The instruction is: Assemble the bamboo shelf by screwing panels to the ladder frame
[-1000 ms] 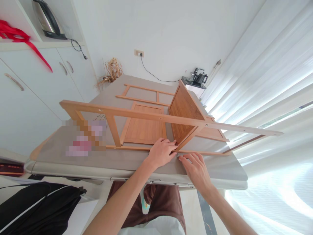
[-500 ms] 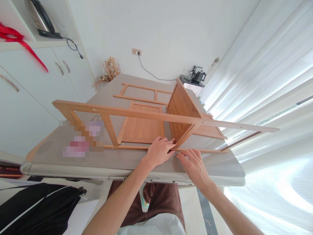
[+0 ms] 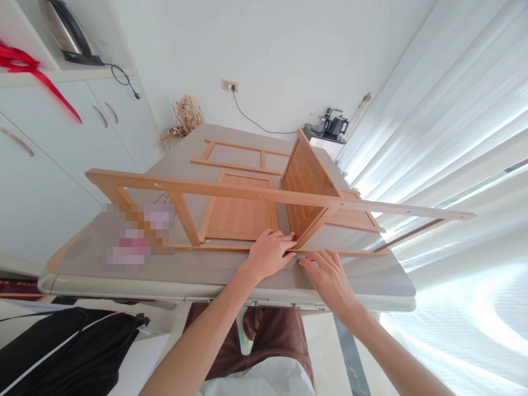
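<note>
A wooden ladder-like frame (image 3: 231, 190) stands on its long edge across the table, and a wooden panel (image 3: 307, 179) stands upright against its middle crossbar. My left hand (image 3: 270, 253) is closed around the lower rail and the panel's bottom corner where they meet. Just right of it, my right hand (image 3: 325, 269) pinches a small thin metal piece (image 3: 297, 257) between thumb and fingers, its tip at the lower rail. The piece is too small to tell its exact kind. Screw holes show along the upper rail.
Flat on the grey table (image 3: 231, 275) lie a wooden panel (image 3: 241, 206), a second frame (image 3: 235, 163) and another panel (image 3: 350, 212). Several thin metal parts (image 3: 160, 198) lie at left, beside a blurred patch. A black kettle (image 3: 336, 126) stands at the back right.
Hardly anything differs. My right hand has shifted very slightly at the lower rail, and the left hand keeps its hold.
</note>
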A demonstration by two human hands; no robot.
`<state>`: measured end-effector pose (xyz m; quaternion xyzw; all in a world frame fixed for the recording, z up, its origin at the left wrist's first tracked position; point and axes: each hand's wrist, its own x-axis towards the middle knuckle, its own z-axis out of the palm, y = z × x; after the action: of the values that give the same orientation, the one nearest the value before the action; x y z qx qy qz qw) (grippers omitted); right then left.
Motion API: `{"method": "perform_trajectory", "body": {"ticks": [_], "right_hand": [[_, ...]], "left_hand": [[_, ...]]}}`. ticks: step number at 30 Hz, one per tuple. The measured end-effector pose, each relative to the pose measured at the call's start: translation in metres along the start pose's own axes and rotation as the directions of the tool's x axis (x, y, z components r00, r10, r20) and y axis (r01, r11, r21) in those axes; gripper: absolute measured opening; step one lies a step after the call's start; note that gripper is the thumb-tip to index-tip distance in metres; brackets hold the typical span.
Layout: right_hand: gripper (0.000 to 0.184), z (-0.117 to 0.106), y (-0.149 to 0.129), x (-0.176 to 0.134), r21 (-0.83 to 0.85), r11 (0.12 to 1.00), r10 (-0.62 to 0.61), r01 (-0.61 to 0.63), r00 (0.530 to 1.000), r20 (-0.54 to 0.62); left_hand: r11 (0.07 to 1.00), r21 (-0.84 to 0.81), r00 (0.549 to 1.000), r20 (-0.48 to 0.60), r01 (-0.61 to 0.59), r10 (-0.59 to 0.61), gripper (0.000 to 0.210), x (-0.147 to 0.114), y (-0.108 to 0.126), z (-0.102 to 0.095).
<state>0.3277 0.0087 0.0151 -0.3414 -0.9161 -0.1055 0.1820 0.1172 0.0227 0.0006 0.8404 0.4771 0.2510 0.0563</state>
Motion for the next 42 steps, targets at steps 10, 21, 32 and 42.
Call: {"method": "perform_trajectory", "body": {"ticks": [10, 21, 32, 42], "right_hand": [[0.024, -0.015, -0.003, 0.024, -0.042, 0.995, -0.082, 0.087, 0.991, 0.105], [0.019, -0.005, 0.005, 0.007, 0.151, 0.986, 0.049, -0.073, 0.987, 0.152], [0.022, 0.000, 0.004, 0.003, 0.252, 0.956, 0.131, -0.151, 0.987, 0.094], [0.022, 0.003, -0.004, 0.001, 0.069, 0.994, 0.082, -0.084, 0.996, 0.034]], "left_hand": [[1.000, 0.020, 1.000, 0.002, -0.009, 0.009, 0.016, 0.000, -0.001, -0.001], [1.000, 0.021, 1.000, 0.008, -0.002, 0.002, 0.021, 0.001, -0.001, 0.000], [1.000, 0.003, 1.000, 0.016, 0.000, 0.000, 0.022, 0.000, 0.000, -0.001], [1.000, -0.001, 1.000, 0.030, 0.005, -0.004, 0.021, 0.002, 0.001, -0.003]]}}
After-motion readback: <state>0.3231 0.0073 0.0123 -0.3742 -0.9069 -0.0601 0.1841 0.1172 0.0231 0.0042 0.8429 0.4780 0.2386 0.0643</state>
